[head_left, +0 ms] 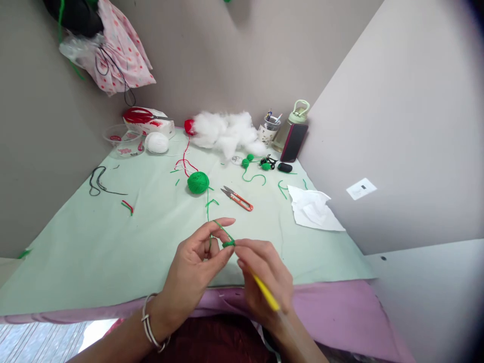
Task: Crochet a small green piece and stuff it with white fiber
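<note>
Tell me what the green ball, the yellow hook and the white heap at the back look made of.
Green ball: wound yarn, matte and fibrous, probably acrylic or wool; the strand runs to the left hand. Yellow hook in the right hand: smooth handle, likely plastic; its tip is hidden. White heap: fluffy, loose stuffing fibre, seemingly polyester.

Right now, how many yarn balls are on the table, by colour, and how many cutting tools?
Green yarn ball: 1
White yarn ball: 1
Red yarn ball: 1, partly hidden by stuffing
Orange thread snips: 1
Red scissors: 1
Total: 5
</note>
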